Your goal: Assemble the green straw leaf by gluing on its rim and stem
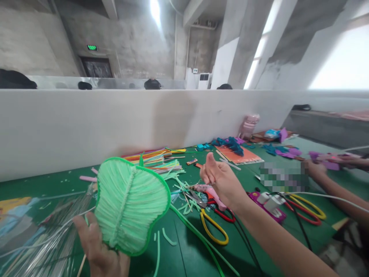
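A large green leaf (131, 207), apparently made of fuzzy pipe cleaners with a raised midrib and a darker green edge, stands tilted up in my left hand (99, 242). The fingers grip its lower left side, partly hidden behind it. My right hand (217, 177) is raised over the table, fingers curled in and thumb pointing up, with nothing visible in it. Just below it lie a pink glue gun (213, 195) and scissors with yellow-and-red handles (215, 229). Green pipe cleaners (198, 234) trail over the table to the right of the leaf.
Bundled coloured pipe cleaners (155, 161) lie along the white partition (115, 123). Clear plastic sleeves (57, 238) cover the left. A purple power strip (271, 207) with cables and another pair of scissors (308, 209) sit right, near a co-worker's hand (315, 169).
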`<state>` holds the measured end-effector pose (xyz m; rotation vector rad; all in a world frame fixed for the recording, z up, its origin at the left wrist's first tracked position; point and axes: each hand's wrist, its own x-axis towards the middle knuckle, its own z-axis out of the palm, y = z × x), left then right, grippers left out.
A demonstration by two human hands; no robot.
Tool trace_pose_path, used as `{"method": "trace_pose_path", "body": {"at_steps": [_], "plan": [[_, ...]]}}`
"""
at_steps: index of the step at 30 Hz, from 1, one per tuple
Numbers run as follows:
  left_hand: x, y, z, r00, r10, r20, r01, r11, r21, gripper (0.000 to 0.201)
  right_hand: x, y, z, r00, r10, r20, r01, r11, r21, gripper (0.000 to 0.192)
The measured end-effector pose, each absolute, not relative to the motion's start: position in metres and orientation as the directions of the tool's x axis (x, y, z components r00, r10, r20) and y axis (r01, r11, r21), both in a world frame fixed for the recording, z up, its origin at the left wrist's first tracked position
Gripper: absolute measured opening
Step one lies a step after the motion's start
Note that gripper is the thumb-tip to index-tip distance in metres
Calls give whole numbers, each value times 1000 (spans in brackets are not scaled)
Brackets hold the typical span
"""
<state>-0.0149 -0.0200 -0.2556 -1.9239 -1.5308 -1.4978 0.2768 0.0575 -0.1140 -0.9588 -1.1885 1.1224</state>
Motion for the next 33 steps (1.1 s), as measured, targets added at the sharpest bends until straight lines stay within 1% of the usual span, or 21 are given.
{"method": "trace_pose_path", "body": {"at_steps": [4,5,7,8,9,10,11,12,13,15,17,19,20,22,24,26,29,31,33], "plan": [[-16,-18,-251,-14,544,839,867,-411,281,113,280,56,-115,-4,972,234,-3,234,-972,76],[-15,-19,-250,-8,542,840,865,-418,278,113,281,56,-115,-25,968,248,22,249,-968,78],[-13,-20,-250,-30,553,833,836,-443,324,111,281,57,-116,-34,962,271,35,272,-962,78],[-12,-21,-250,-51,563,825,819,-449,357,111,281,56,-115,-24,964,266,21,266,-964,74],[-11,-21,-251,-73,575,815,806,-447,387,112,280,55,-115,-16,969,248,-7,248,-969,65],[-11,-22,-252,-90,585,806,798,-442,410,113,278,53,-114,-21,974,224,-44,223,-974,51],[-10,-22,-253,-100,590,801,796,-435,420,114,276,49,-114,-43,979,200,-86,196,-977,38],[-10,-22,-253,-101,591,801,802,-428,417,115,273,45,-113,-77,981,176,-128,166,-978,33],[-10,-22,-252,-97,586,804,813,-419,403,115,268,39,-113,-118,981,157,-159,137,-978,35],[-7,-23,-248,-84,567,819,836,-407,368,114,255,26,-116,-178,977,118,-195,82,-977,46],[-2,-24,-242,-75,536,841,851,-405,334,112,237,14,-124,-259,963,69,-202,16,-979,61],[7,-25,-235,-66,518,853,855,-411,316,113,215,5,-133,-335,939,81,-274,-15,-962,78],[12,-26,-233,-62,514,855,855,-415,312,114,205,2,-136,-331,938,100,-321,-12,-947,79],[24,-26,-229,-69,507,859,851,-419,316,117,189,1,-138,-277,950,146,-407,22,-913,69],[36,-25,-227,-91,489,867,846,-421,326,119,181,5,-135,-197,967,162,-441,60,-895,61],[43,-25,-228,-106,466,879,849,-419,324,122,181,11,-130,-147,975,164,-435,85,-897,60],[42,-29,-234,-102,470,877,855,-410,319,119,190,18,-125,-135,974,181,-417,109,-902,59],[31,-35,-238,-101,480,872,838,-431,334,115,195,19,-124,-131,974,187,-412,118,-904,57],[15,-41,-237,-86,460,884,822,-468,324,114,198,20,-124,-123,977,175,-407,111,-907,58]]}}
